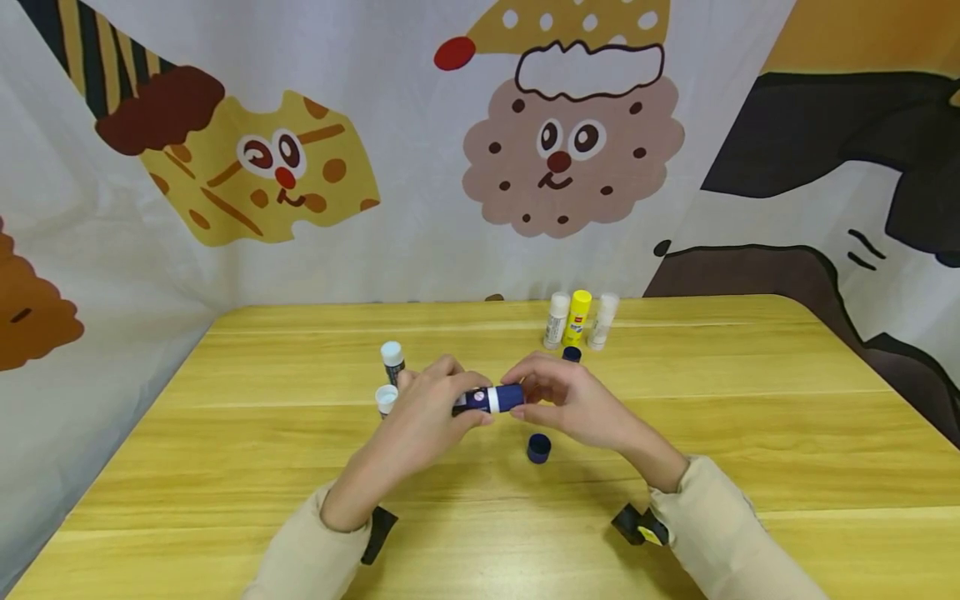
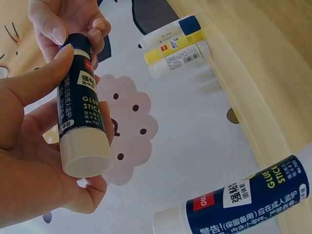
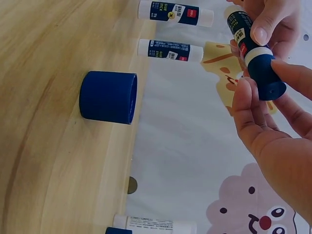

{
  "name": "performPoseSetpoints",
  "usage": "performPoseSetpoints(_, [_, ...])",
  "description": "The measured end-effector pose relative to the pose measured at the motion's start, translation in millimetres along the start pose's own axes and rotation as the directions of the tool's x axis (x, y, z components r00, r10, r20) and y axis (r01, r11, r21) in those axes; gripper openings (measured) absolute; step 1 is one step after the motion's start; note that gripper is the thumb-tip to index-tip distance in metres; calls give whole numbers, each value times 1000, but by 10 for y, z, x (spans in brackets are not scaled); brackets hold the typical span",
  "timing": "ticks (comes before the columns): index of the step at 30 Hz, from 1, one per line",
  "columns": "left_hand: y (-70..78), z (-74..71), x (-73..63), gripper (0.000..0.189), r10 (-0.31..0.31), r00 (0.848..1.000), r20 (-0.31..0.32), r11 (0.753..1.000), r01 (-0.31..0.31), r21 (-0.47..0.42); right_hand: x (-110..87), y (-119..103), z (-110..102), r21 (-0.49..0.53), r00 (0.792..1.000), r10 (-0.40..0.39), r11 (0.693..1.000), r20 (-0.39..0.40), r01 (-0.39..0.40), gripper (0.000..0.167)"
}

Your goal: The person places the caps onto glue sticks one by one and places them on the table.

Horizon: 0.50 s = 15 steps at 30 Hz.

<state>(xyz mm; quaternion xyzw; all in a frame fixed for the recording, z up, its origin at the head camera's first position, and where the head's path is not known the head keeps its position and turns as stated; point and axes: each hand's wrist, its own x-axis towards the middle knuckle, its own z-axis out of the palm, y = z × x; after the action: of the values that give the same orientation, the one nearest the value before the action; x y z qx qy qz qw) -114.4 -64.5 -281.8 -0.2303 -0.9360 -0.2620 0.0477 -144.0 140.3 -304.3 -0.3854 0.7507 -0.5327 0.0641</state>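
Note:
My left hand (image 1: 427, 412) grips the body of a dark blue glue stick (image 2: 84, 112), its white base facing the left wrist camera. At the other end, the thumb and fingers of my right hand (image 1: 577, 402) pinch a blue cap (image 3: 265, 75). A white band shows between this cap and the printed label. The glue stick lies nearly level over the middle of the table in the head view. Below it, a loose blue cap (image 1: 538, 448) rests on the table, its open end up.
Two white-topped glue sticks stand left, one farther back (image 1: 392, 360) and one nearer (image 1: 386, 397), partly behind my left hand. At the back are a white glue stick (image 1: 556, 321), a yellow one (image 1: 577, 318) and a pale one (image 1: 603, 322). Another blue cap (image 1: 572, 354) sits before them.

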Motion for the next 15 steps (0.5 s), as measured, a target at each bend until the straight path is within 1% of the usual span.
performPoseSetpoints(8, [5, -4, -5, 31, 15, 1000, -6, 1000, -15, -6, -13, -15, -10, 22, 999, -39, 999, 3, 39, 27])
performPoseSetpoints(15, [11, -16, 0, 30, 25, 999, -26, 999, -26, -45, -15, -41, -16, 18, 998, -57, 998, 1, 57, 28])
